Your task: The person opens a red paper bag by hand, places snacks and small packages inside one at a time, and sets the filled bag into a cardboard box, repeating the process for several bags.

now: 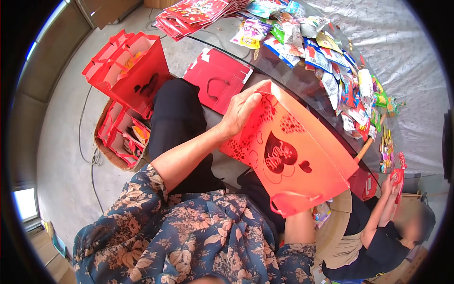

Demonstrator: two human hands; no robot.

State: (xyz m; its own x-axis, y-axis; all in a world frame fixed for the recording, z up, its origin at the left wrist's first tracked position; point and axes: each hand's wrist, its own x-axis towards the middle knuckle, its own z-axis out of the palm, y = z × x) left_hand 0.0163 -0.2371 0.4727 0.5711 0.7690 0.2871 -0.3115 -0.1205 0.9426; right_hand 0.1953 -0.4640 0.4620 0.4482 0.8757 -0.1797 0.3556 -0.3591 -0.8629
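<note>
A red paper gift bag (307, 156) with dark hearts printed on its side is tipped over in front of my body. Its handle (295, 201) hangs at the end closest to me. My left hand (243, 108) is closed on the far corner of the bag, thumb lying along the printed side. My right forearm runs up to the bag's near end; the right hand is hidden by the bag, so whether its fingers hold anything is not visible.
Upright red gift bags (127, 73) stand at left, others fill a carton (111, 146). A flat red bag (217, 78) lies ahead. The glass table (265, 61) bears snack packets (326, 57) and stacked red bags (198, 12). A co-worker (378, 246) sits at right.
</note>
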